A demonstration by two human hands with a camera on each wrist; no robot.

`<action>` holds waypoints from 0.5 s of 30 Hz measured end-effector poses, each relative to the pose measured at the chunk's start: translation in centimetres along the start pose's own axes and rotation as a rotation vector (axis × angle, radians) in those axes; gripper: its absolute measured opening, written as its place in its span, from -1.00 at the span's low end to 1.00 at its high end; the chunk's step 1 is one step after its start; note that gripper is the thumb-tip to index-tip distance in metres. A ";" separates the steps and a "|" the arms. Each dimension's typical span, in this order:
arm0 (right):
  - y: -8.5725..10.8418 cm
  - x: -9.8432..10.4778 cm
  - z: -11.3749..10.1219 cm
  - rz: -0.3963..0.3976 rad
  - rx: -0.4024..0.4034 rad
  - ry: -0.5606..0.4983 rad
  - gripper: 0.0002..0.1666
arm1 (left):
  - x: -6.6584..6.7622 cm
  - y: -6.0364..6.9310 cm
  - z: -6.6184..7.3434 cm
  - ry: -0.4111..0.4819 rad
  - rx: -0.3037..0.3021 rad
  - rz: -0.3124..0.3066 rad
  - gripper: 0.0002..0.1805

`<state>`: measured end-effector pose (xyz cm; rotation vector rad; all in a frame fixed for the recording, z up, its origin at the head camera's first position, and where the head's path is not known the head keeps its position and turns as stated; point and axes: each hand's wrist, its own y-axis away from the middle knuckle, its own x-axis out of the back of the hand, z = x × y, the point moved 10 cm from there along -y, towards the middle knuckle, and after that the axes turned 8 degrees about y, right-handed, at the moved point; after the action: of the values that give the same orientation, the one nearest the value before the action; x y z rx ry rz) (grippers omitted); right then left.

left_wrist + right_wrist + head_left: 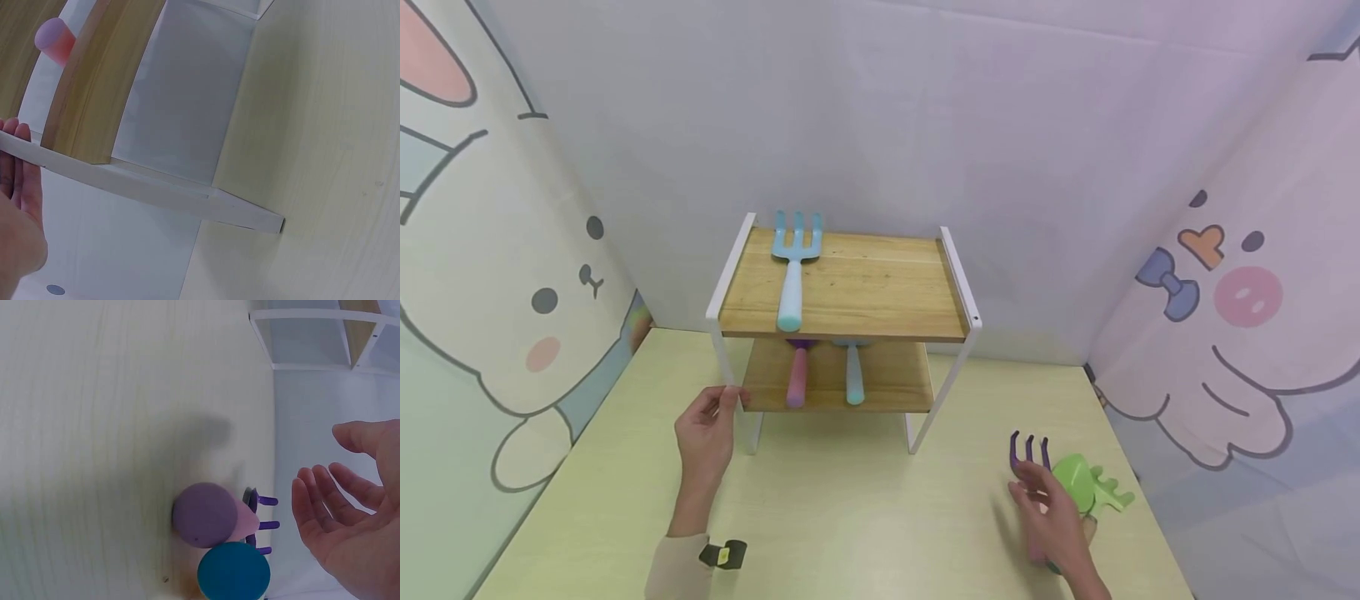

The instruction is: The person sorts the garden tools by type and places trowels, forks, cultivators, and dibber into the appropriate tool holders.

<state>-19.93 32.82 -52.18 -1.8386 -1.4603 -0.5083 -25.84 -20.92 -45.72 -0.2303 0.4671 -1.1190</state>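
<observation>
A two-tier rack (880, 292) with wooden shelves and a white frame stands on the table. My left hand (706, 437) grips its left front leg, fingers behind the white bar in the left wrist view. A light-blue toy hand fork (793, 275) lies on the top shelf. Below it are a pink-handled tool (797, 379) and a light-blue-handled tool (854, 375), their heads largely hidden. My right hand (1054, 518), fingers relaxed and holding nothing, hovers over a purple-tined hand fork (1030, 450) with a pink handle. Beside that lie a green trowel (1075, 482) and a green rake (1111, 493).
The pale wooden table (850, 517) extends in front of the rack and to both sides. Behind it hangs a plain light curtain (880, 125), with cartoon-printed sheets at left and right. A teal handle end (234, 572) lies next to the fork's handle.
</observation>
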 end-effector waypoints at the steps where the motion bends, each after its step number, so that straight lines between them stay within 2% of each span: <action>1: 0.1 0.0 0.2 0.000 -0.007 0.006 -0.54 | 0.0 0.0 0.0 0.002 -0.003 -0.002 -0.84; 11: 0.9 0.3 3.0 -0.072 -0.140 0.065 -0.56 | -0.1 0.1 0.0 0.022 -0.011 -0.016 -0.86; 15: 1.4 0.2 4.1 -0.135 -0.192 0.100 -0.50 | -0.1 0.0 -0.1 0.032 -0.008 -0.015 -0.86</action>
<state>-19.05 35.84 -55.10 -1.8392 -1.5178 -0.8207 -25.89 -20.85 -45.78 -0.2234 0.4985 -1.1373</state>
